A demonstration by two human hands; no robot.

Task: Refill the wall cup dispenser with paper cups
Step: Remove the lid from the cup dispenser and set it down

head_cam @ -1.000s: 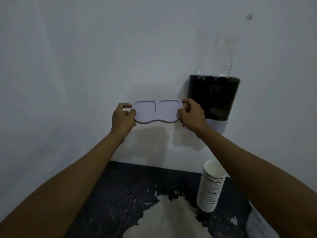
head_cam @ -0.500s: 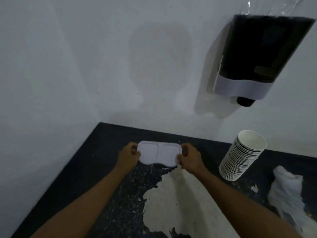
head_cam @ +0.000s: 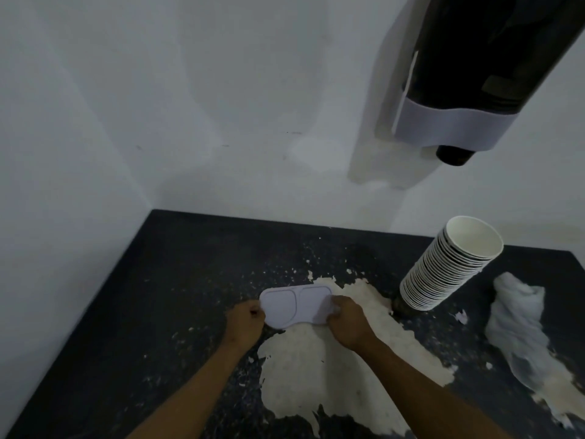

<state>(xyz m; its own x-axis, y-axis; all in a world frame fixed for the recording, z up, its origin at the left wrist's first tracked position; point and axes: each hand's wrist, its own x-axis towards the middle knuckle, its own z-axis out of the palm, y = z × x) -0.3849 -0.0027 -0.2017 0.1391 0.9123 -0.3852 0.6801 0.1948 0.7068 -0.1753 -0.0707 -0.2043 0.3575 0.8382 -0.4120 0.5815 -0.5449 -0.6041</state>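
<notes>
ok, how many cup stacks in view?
1. The paper cup stack leans on the dark counter below the wall dispenser. Cups inside the dispenser's dark housing can't be made out.

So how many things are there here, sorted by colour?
White: 3 – lid, stack of paper cups, crumpled wrap
Black and white: 1 – wall dispenser
Dark: 1 – counter
Total: 5

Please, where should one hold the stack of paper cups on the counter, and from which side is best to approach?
Grip the stack of paper cups around its middle, wrapping the ribbed rims from the left side, where the counter is open. It stands upright, mouth up; pinching the top rim would probably lift only a few cups.
</notes>
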